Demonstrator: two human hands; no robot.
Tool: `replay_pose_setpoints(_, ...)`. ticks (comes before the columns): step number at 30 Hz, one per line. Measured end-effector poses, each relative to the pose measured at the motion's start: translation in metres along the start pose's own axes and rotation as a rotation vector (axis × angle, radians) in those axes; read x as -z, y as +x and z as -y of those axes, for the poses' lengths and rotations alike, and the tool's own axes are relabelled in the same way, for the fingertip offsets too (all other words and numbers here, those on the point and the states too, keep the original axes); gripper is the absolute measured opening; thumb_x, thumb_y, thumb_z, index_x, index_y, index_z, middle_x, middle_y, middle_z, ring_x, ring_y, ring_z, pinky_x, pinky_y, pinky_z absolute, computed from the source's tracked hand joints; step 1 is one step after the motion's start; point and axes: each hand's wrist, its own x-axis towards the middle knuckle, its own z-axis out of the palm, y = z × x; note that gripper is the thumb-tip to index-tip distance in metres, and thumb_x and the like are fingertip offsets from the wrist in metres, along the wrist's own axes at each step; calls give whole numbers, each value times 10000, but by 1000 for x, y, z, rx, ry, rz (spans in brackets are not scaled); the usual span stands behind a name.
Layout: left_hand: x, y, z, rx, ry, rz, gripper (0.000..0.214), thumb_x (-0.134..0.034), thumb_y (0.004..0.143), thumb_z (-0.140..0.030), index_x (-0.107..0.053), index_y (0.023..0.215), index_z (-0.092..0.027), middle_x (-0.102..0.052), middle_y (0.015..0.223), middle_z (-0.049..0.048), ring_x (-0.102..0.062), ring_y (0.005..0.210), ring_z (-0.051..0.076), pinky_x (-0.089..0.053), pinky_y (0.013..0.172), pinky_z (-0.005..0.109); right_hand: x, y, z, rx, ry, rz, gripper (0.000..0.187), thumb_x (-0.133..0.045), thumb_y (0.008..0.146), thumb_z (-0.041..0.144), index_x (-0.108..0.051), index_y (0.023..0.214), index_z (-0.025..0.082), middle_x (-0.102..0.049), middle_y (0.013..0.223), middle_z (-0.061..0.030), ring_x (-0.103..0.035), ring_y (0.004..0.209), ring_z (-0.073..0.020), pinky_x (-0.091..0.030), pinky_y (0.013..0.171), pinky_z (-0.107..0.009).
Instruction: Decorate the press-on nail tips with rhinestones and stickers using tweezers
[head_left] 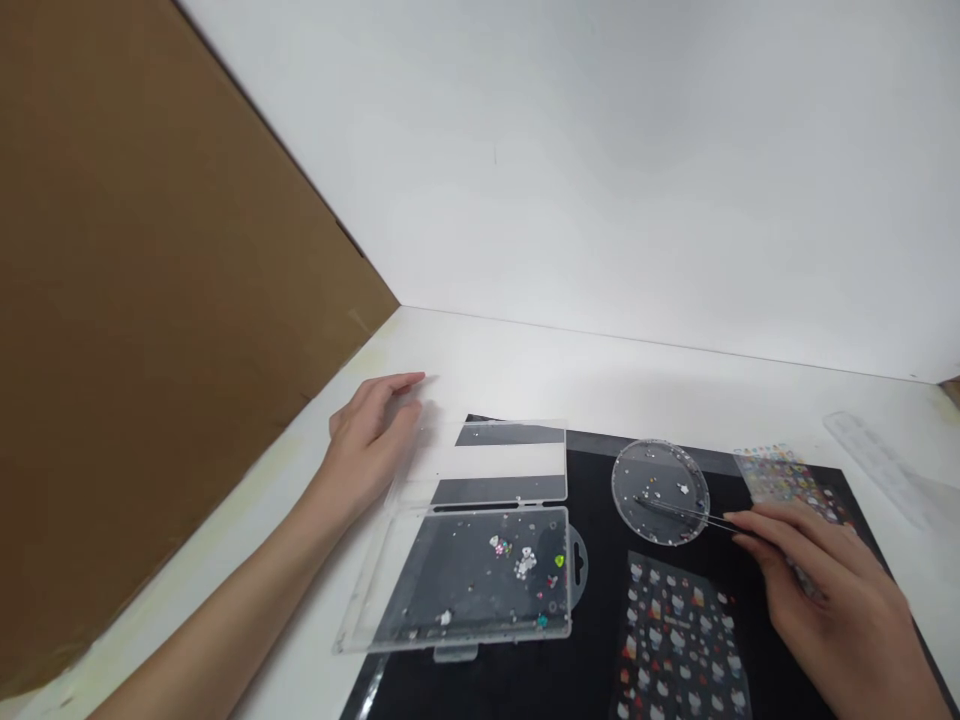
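My right hand [821, 590] is closed on thin metal tweezers [686, 513], whose tips reach into a round clear dish [660, 490] holding a few small beads and charms. My left hand [371, 425] rests on the white table with fingers stretched out, touching the raised lid edge of an open clear plastic box [465, 575]. Several tiny colourful charms lie in the box's lower half. Below the dish lies a sticker sheet [686, 640] printed with small cat figures, partly under my right hand's wrist side.
All of this sits on a black mat [585, 660] on a white table. A second sticker sheet [780, 475] lies at the mat's far right. A clear ruler [877, 460] lies beyond it. A brown cardboard panel [150, 300] stands along the left.
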Motion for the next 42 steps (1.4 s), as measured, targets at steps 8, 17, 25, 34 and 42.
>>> replay_pose_setpoints(8, 0, -1, 3, -12, -11, 9, 376, -491, 982, -414, -684, 1278, -284, -660, 1456, 64, -545, 1433, 357, -360, 1283, 620, 4, -2, -2, 7, 24, -9, 166, -543, 1096, 325, -702, 1135, 293, -777, 1059, 7, -732, 887, -156, -519, 867, -327)
replay_pose_setpoints(17, -1, -3, -8, -1, -34, -10, 387, -475, 954, -385, -693, 1255, -282, -679, 1433, 68, -549, 1443, 349, -350, 1294, 601, 23, -1, 2, -99, 20, -62, 164, -602, 1052, 339, -741, 1137, 318, -777, 1059, 4, -738, 890, -170, -566, 733, -308)
replay_pose_setpoints(25, -3, -3, -8, -39, -38, 15, 440, -442, 939, -408, -680, 1283, -275, -684, 1435, 70, -563, 1434, 326, -349, 1294, 547, 2, -3, -8, -38, 40, -48, 184, -601, 1051, 344, -780, 1051, 306, -797, 1010, 7, -765, 845, -170, -571, 747, -320)
replay_pose_setpoints(34, -4, -2, -4, -38, -32, 20, 438, -444, 954, -417, -679, 1299, -286, -676, 1466, 59, -549, 1444, 322, -343, 1288, 532, 2, -4, -9, -23, 11, -26, 219, -576, 1070, 364, -783, 1044, 296, -807, 1026, 8, -769, 835, -166, -564, 744, -321)
replay_pose_setpoints(42, -6, -1, -2, -42, -26, 10, 422, -441, 964, -412, -681, 1290, -291, -663, 1480, 58, -547, 1437, 320, -350, 1282, 535, 2, -6, -9, -37, 2, -21, 224, -577, 1065, 373, -790, 1062, 302, -807, 1057, -4, -759, 837, -173, -560, 741, -322)
